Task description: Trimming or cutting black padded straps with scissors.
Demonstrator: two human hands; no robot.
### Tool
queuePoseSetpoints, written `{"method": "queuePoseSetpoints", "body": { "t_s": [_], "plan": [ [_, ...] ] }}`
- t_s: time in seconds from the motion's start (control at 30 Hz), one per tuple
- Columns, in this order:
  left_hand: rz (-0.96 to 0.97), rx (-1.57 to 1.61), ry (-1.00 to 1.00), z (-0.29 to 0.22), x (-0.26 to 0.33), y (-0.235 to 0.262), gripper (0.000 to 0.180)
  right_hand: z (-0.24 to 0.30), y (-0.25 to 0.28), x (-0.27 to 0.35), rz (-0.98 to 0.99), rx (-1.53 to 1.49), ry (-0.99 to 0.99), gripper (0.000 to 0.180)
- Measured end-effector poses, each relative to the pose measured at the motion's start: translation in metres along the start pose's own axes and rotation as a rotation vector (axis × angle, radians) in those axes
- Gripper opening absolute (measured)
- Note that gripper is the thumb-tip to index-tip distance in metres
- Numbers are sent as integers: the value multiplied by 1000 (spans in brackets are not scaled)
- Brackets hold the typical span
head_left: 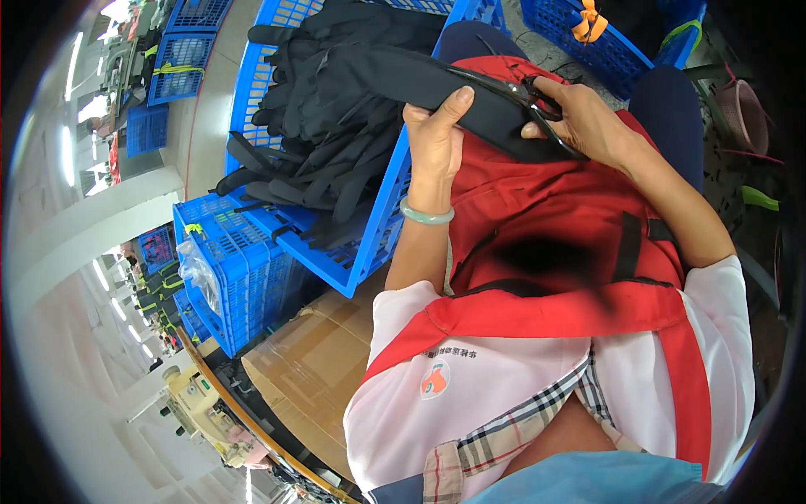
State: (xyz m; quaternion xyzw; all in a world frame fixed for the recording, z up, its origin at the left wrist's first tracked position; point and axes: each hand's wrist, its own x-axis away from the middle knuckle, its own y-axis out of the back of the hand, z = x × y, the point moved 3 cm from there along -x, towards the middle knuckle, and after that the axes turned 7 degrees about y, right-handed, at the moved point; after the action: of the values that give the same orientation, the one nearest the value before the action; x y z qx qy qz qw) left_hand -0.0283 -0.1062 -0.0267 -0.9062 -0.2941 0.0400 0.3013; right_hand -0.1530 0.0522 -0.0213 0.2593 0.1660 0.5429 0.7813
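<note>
My left hand [437, 134] is closed on a long black fabric piece [403, 74], its thumb lying on top. The piece stretches from the dark pile across my lap. My right hand [583, 122] grips a pair of scissors [491, 82] by the handles, fingers bent round them. Their dark blades point left along the upper edge of the fabric, close to my left thumb. Whether the blades are apart is hard to make out. A large heap of similar black fabric pieces [327, 151] fills the blue crate [382, 223] to the left of my left hand.
A red apron [537, 202] covers my lap. More blue crates [243, 286] stand at the left, beside a cardboard box [315, 353]. Another blue crate [604, 63] with an orange tie is at the top right. A pink basket [743, 113] stands at the far right.
</note>
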Motion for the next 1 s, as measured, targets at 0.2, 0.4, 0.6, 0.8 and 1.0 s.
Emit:
{"method": "queuePoseSetpoints", "body": {
  "t_s": [0.2, 0.4, 0.6, 0.8, 1.0],
  "plan": [
    [11, 47, 37, 1, 3, -2, 24, -8, -3, 2, 9, -25, 55, 61],
    [9, 76, 69, 4, 2, 8, 25, 0, 5, 13, 81, -43, 116, 61],
    [34, 59, 79, 6, 2, 6, 27, -8, -5, 6, 32, -103, 86, 59],
    [46, 39, 75, 4, 6, -1, 23, -11, -11, 5, -3, -182, 76, 54],
    [76, -44, -27, -24, -2, 15, 20, 0, -5, 7, 19, -115, 50, 53]
  ]
}}
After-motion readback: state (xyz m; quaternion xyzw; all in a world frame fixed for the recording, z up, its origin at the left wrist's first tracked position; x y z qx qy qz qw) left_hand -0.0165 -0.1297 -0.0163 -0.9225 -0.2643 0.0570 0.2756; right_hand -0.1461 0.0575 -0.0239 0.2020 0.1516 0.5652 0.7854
